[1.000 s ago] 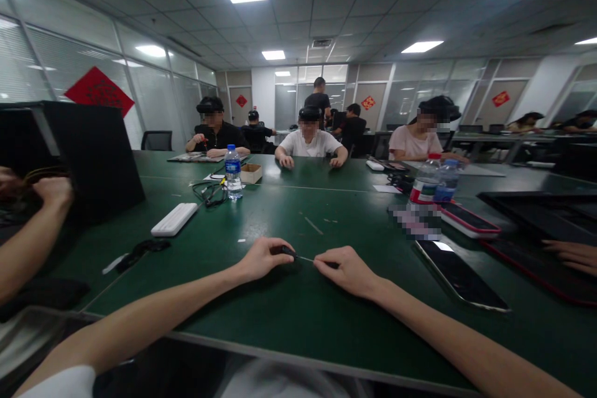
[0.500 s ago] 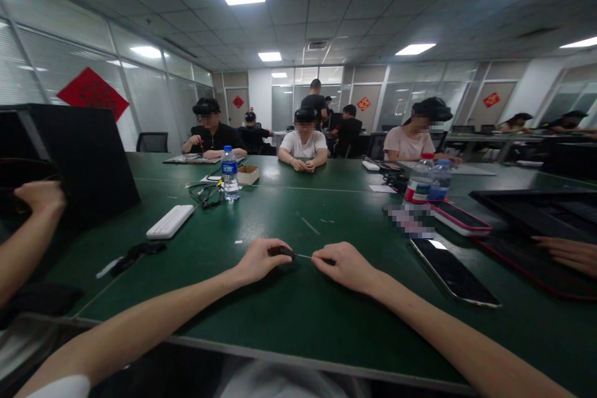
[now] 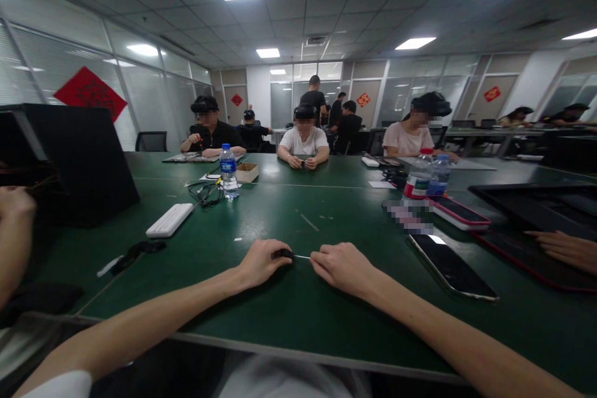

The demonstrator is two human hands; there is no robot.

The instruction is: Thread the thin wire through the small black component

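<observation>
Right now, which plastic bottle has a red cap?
The left clear plastic bottle of the right pair; its neighbour and the lone bottle have blue caps.

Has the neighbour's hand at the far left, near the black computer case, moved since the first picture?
Yes, leftward in view: the neighbour's hand is now farther from the right edge of the black computer case.

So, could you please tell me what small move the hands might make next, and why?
I would probably turn the thin rod slightly with the right hand, since one end seems to meet the black piece pinched in the left hand.
</observation>
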